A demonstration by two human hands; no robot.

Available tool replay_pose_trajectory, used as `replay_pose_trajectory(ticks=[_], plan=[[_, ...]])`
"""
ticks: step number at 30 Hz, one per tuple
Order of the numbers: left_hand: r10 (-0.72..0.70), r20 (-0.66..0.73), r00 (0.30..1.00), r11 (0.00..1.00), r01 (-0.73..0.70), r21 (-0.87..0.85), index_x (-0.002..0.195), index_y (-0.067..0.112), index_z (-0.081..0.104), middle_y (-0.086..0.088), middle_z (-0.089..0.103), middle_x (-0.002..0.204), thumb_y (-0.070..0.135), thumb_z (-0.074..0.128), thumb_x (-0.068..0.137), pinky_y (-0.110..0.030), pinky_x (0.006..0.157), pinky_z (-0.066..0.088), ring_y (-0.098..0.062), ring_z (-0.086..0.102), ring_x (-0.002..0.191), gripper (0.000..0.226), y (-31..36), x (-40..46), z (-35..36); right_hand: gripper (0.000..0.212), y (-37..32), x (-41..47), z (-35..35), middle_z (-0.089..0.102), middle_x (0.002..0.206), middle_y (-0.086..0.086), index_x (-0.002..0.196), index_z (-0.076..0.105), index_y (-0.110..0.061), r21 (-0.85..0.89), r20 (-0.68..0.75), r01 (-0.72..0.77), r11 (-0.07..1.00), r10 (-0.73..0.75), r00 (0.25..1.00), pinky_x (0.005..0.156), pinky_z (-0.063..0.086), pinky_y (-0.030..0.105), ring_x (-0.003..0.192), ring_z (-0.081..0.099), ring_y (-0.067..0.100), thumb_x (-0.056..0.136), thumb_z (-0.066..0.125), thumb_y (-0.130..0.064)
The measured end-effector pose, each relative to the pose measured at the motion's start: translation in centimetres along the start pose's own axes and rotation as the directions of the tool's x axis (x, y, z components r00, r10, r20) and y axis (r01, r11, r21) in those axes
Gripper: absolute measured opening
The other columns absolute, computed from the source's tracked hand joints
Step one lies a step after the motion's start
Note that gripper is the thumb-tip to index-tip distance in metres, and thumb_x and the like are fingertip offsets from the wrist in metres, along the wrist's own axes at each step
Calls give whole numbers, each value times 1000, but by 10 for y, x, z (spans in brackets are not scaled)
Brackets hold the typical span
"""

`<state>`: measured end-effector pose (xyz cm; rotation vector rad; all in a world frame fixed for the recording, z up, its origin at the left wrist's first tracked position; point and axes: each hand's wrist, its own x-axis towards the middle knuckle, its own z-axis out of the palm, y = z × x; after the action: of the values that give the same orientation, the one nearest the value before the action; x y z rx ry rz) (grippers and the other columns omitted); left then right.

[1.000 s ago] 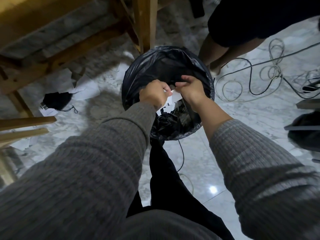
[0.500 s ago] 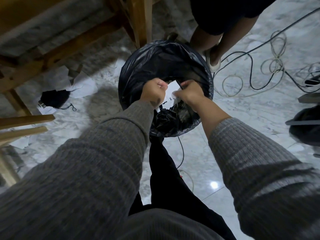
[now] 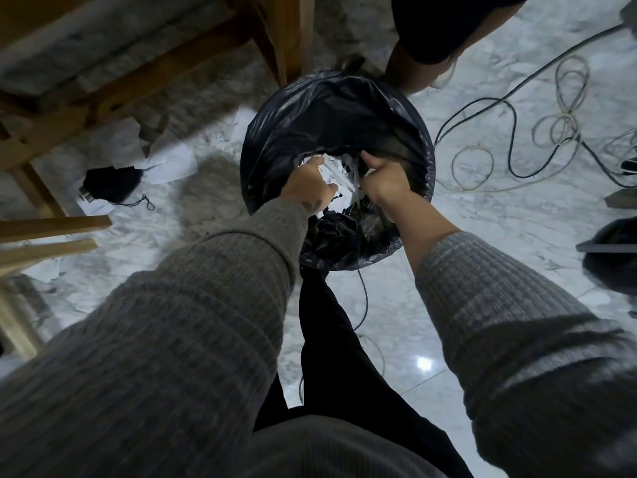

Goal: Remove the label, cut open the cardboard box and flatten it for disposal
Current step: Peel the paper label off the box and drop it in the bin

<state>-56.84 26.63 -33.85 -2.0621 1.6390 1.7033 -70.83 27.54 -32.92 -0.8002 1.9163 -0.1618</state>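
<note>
Both my hands reach into a bin lined with a black plastic bag on the marble floor. My left hand and my right hand hold a crumpled white label between them, low inside the bag's mouth. The fingers of both hands curl round the paper. White torn pieces lie beneath it. No cardboard box is in view.
A wooden table leg stands just behind the bin. Another person's legs are at the bin's far right. Loose cables coil on the floor to the right. White paper scraps and a black pouch lie at the left.
My hands have gone deeper into the bag with the white paper, which is now more crumpled. The view has tilted closer over the bin.
</note>
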Motion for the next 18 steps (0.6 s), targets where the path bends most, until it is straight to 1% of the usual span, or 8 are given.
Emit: replay_pose_trajectory(ticks=[2,3,5,7,10,14,16,18], plan=[[0,3,1000,1000,0,13,139,13,45,-7,56,131,19,63,91,-18,87,38,-19,56,114,52,3,-2,-4,70,-1,-1,1,59,130,1,131,52,-38,-3,16,-20,1000,20,1000,91,32,27,95,45,19,70,43,-3],[6,5,1000,1000,-6,22,136,13,48,-7,56,132,18,62,91,-18,88,38,-19,55,116,48,5,-4,-7,70,-2,-1,1,57,135,2,129,54,-40,-1,15,-26,1000,26,1000,95,35,29,102,49,21,68,43,-7],[36,10,999,998,-36,46,132,12,52,-7,56,132,17,61,91,-21,93,39,-20,54,119,43,12,-10,-16,66,-9,-4,-1,62,128,1,124,58,-39,5,23,-20,1000,20,1000,98,44,33,114,54,24,66,45,-13],[76,5,997,995,-76,72,131,11,53,-7,56,133,17,61,91,-24,99,40,-21,53,122,41,23,-16,-30,50,-27,-14,-9,67,120,1,121,64,-30,-10,28,7,1000,-7,1000,99,48,35,113,59,25,74,53,-13],[108,-4,994,989,-107,98,130,13,53,-6,55,134,18,60,92,-26,102,40,-20,52,123,39,45,-29,-59,37,-63,-38,-25,65,121,4,117,65,-24,-47,13,75,996,-74,997,98,48,31,108,62,23,82,58,-12],[148,-119,982,984,-134,119,120,17,58,-6,61,125,19,61,91,-29,101,43,-22,57,115,30,80,-55,-110,32,-121,-70,-48,61,128,6,118,64,-19,-165,51,227,960,-221,974,99,43,30,118,56,25,87,57,-14],[196,-170,966,974,-172,148,119,15,60,-6,63,120,18,60,91,-27,98,44,-22,59,112,29,100,-73,-143,26,-158,-88,-59,63,124,4,111,65,-21,-225,37,304,926,-304,952,98,42,30,116,57,25,87,55,-16],[234,-208,950,966,-202,162,122,16,59,-5,63,122,20,60,92,-29,96,46,-21,59,111,30,116,-92,-179,21,-197,-108,-67,65,119,3,101,65,-29,-264,-8,357,896,-373,928,97,46,34,110,60,25,87,53,-19]])
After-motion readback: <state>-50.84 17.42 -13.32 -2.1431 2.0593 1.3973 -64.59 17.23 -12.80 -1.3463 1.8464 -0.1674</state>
